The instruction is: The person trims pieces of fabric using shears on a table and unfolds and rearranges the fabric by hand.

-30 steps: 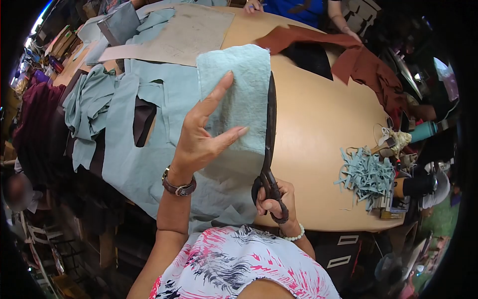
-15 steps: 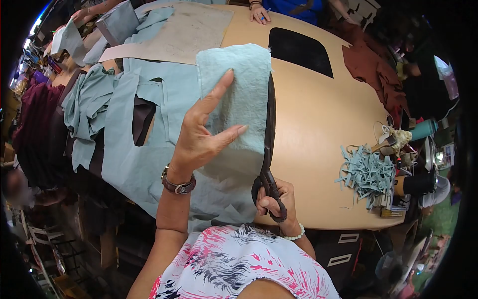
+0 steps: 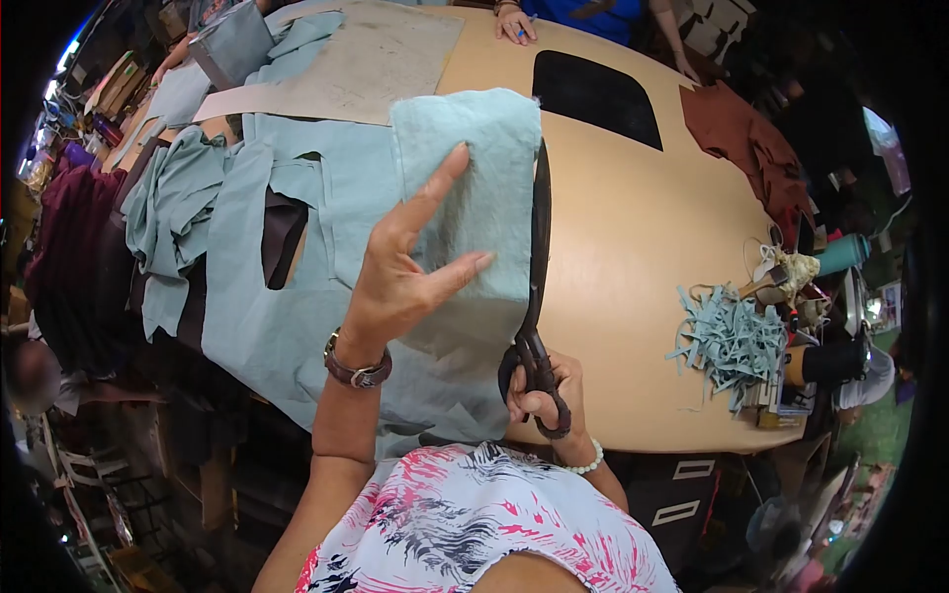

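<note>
A pale teal rectangular piece is held up above the teal sheets. My left hand grips it from the left, its thumb and index finger spread over the front and the other fingers hidden behind. My right hand is closed round the handles of large black scissors, below the piece. The long blades point away from me along the right edge of the piece; they look closed together, partly hidden by it. Larger teal sheets lie beneath my left arm.
A black panel and rust-brown material lie on the tan table. Teal strips sit at the right near a bottle. Across the table, another person's hand rests near the edge. A grey block stands far left.
Across the table, the rust-brown material has moved right, uncovering the black panel. The other person's hand now rests flat on the table. My hands, the teal piece and the scissors have barely moved.
</note>
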A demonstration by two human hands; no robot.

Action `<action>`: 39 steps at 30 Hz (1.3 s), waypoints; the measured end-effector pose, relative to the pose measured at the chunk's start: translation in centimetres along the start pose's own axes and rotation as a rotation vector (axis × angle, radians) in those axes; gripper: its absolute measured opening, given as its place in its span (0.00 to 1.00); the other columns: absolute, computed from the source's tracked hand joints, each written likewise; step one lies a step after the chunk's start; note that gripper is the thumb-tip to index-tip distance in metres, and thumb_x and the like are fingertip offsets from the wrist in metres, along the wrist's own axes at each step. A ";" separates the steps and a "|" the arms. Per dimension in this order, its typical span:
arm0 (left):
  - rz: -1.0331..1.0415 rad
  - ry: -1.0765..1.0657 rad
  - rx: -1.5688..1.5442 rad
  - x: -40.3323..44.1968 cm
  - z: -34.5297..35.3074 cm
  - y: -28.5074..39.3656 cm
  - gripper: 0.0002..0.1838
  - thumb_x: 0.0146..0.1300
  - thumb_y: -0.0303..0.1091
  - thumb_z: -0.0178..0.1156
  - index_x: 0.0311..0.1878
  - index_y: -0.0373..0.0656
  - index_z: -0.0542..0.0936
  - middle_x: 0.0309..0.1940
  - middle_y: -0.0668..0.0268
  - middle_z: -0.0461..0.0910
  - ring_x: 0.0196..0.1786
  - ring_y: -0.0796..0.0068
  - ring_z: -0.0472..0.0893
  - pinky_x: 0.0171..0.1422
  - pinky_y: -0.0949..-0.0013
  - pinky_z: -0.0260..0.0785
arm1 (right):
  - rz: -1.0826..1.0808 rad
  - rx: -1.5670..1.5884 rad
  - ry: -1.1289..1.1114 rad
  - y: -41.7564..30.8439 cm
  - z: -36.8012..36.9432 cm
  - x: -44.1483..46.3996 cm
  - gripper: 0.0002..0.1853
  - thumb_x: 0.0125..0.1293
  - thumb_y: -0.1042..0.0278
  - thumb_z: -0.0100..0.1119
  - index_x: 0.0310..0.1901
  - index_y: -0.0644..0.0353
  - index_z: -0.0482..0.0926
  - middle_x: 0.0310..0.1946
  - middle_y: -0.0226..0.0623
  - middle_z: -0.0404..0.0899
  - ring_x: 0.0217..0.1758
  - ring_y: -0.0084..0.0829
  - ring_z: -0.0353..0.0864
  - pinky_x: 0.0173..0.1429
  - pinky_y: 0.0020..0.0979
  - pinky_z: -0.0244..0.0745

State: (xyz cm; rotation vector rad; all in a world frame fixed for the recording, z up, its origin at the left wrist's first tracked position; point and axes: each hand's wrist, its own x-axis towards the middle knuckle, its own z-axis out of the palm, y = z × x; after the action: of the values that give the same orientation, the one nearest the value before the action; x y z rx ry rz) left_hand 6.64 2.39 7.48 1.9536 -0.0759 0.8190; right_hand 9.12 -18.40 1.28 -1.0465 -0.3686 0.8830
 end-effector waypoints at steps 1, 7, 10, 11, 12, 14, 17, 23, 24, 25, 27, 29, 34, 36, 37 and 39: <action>-0.002 -0.009 -0.007 -0.1 0.1 0.0 0.39 0.44 0.22 0.65 0.62 0.32 0.61 0.62 0.55 0.64 0.64 0.66 0.64 0.68 0.69 0.52 | -0.020 0.006 -0.003 0.0 0.0 0.2 0.17 0.44 0.64 0.72 0.25 0.64 0.72 0.17 0.29 0.71 0.16 0.17 0.71 0.20 0.17 0.65; -0.028 -0.047 -0.037 -0.9 0.6 0.1 0.39 0.44 0.22 0.65 0.63 0.33 0.61 0.62 0.55 0.64 0.64 0.66 0.64 0.67 0.69 0.52 | -0.039 -0.015 0.026 -0.5 0.4 0.9 0.19 0.43 0.63 0.73 0.26 0.64 0.72 0.19 0.29 0.71 0.18 0.18 0.72 0.21 0.17 0.67; -0.058 -0.051 -0.055 -1.2 0.7 0.0 0.40 0.42 0.21 0.66 0.63 0.33 0.62 0.62 0.56 0.64 0.65 0.68 0.62 0.68 0.69 0.51 | -0.050 -0.039 0.038 -0.3 0.5 1.1 0.19 0.44 0.62 0.73 0.27 0.64 0.72 0.21 0.28 0.70 0.18 0.18 0.72 0.22 0.17 0.67; -0.072 -0.052 -0.062 -1.3 0.7 0.0 0.41 0.41 0.20 0.66 0.62 0.33 0.62 0.63 0.57 0.63 0.66 0.69 0.61 0.68 0.68 0.50 | -0.053 -0.027 0.036 -0.3 0.5 1.1 0.19 0.44 0.62 0.73 0.27 0.64 0.72 0.21 0.28 0.70 0.18 0.18 0.72 0.22 0.17 0.67; -0.076 -0.052 -0.060 -1.4 0.7 0.0 0.41 0.41 0.20 0.66 0.62 0.33 0.62 0.63 0.57 0.63 0.66 0.69 0.61 0.69 0.68 0.50 | -0.057 -0.014 0.034 -0.2 0.5 1.2 0.20 0.44 0.61 0.73 0.27 0.64 0.72 0.21 0.28 0.70 0.19 0.18 0.72 0.22 0.17 0.67; -0.087 -0.054 -0.056 -1.5 0.7 0.0 0.41 0.41 0.20 0.66 0.63 0.33 0.61 0.63 0.57 0.63 0.66 0.69 0.61 0.69 0.69 0.50 | -0.062 0.001 0.031 -0.2 0.6 1.2 0.20 0.44 0.61 0.73 0.28 0.64 0.72 0.21 0.28 0.70 0.19 0.18 0.72 0.22 0.17 0.67; -0.084 -0.061 -0.044 -1.6 0.6 0.0 0.42 0.41 0.20 0.67 0.63 0.33 0.61 0.63 0.57 0.62 0.66 0.69 0.60 0.69 0.69 0.49 | -0.062 -0.005 0.028 -0.1 0.6 1.3 0.20 0.44 0.61 0.73 0.28 0.64 0.72 0.21 0.28 0.70 0.19 0.18 0.71 0.23 0.17 0.67; -0.094 -0.084 -0.041 -1.8 0.6 -0.1 0.42 0.41 0.20 0.67 0.63 0.33 0.60 0.63 0.57 0.62 0.66 0.69 0.60 0.69 0.69 0.49 | -0.061 -0.020 0.034 0.0 0.5 1.3 0.20 0.44 0.59 0.73 0.28 0.64 0.72 0.20 0.27 0.70 0.19 0.17 0.71 0.23 0.17 0.66; -0.100 -0.086 -0.041 -1.8 0.7 -0.1 0.42 0.41 0.20 0.67 0.63 0.33 0.60 0.63 0.57 0.62 0.66 0.69 0.60 0.69 0.69 0.49 | -0.063 -0.015 0.034 0.0 0.5 1.3 0.20 0.45 0.59 0.73 0.28 0.64 0.72 0.20 0.27 0.70 0.19 0.17 0.71 0.23 0.17 0.66; -0.106 -0.087 -0.041 -1.8 0.7 -0.1 0.42 0.41 0.20 0.67 0.63 0.33 0.60 0.63 0.56 0.62 0.66 0.69 0.60 0.69 0.69 0.49 | -0.065 -0.010 0.035 -0.1 0.5 1.3 0.20 0.45 0.59 0.73 0.28 0.64 0.72 0.20 0.27 0.70 0.19 0.17 0.71 0.23 0.17 0.66; -0.114 -0.087 -0.041 -1.9 0.7 -0.1 0.42 0.41 0.20 0.66 0.63 0.33 0.60 0.63 0.56 0.62 0.67 0.69 0.60 0.69 0.69 0.49 | -0.061 0.000 0.041 0.1 0.5 1.3 0.20 0.45 0.59 0.72 0.28 0.64 0.72 0.20 0.27 0.70 0.19 0.16 0.71 0.22 0.17 0.66; -0.118 -0.085 -0.040 -1.9 0.8 -0.1 0.42 0.41 0.20 0.66 0.63 0.33 0.61 0.63 0.56 0.62 0.67 0.69 0.60 0.69 0.69 0.49 | -0.058 0.003 0.049 0.1 0.5 1.3 0.19 0.46 0.60 0.72 0.28 0.64 0.72 0.20 0.27 0.70 0.18 0.15 0.70 0.22 0.16 0.65; -0.100 -0.085 -0.049 -1.8 0.9 -0.3 0.42 0.41 0.20 0.66 0.63 0.33 0.60 0.63 0.56 0.62 0.67 0.68 0.60 0.69 0.68 0.48 | -0.041 -0.038 0.073 0.0 0.6 1.1 0.18 0.47 0.61 0.71 0.27 0.63 0.72 0.17 0.25 0.70 0.16 0.14 0.69 0.19 0.16 0.63; -0.104 -0.088 -0.051 -1.8 0.9 -0.3 0.42 0.41 0.21 0.66 0.64 0.33 0.60 0.63 0.56 0.62 0.67 0.68 0.60 0.69 0.68 0.48 | -0.027 -0.061 0.091 -0.1 0.6 1.1 0.17 0.48 0.62 0.71 0.27 0.62 0.72 0.16 0.25 0.69 0.15 0.14 0.69 0.19 0.16 0.63; -0.105 -0.088 -0.050 -1.8 0.9 -0.4 0.42 0.41 0.20 0.66 0.64 0.33 0.60 0.63 0.56 0.61 0.67 0.68 0.59 0.70 0.68 0.48 | -0.019 -0.072 0.100 -0.1 0.7 1.1 0.16 0.48 0.63 0.70 0.26 0.62 0.71 0.15 0.24 0.69 0.15 0.14 0.69 0.19 0.16 0.63; -0.095 -0.086 -0.041 -1.8 0.9 -0.5 0.41 0.42 0.21 0.66 0.63 0.33 0.60 0.63 0.55 0.62 0.66 0.67 0.61 0.69 0.68 0.49 | -0.011 -0.067 0.100 -0.2 0.7 1.0 0.15 0.49 0.65 0.70 0.26 0.62 0.71 0.14 0.25 0.69 0.14 0.14 0.69 0.18 0.16 0.63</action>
State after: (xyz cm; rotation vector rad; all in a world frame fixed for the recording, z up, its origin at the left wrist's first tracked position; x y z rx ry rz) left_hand 5.91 1.42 5.83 1.9380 -0.0502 0.6658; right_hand 9.35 -17.20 1.66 -1.1446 -0.3216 0.8093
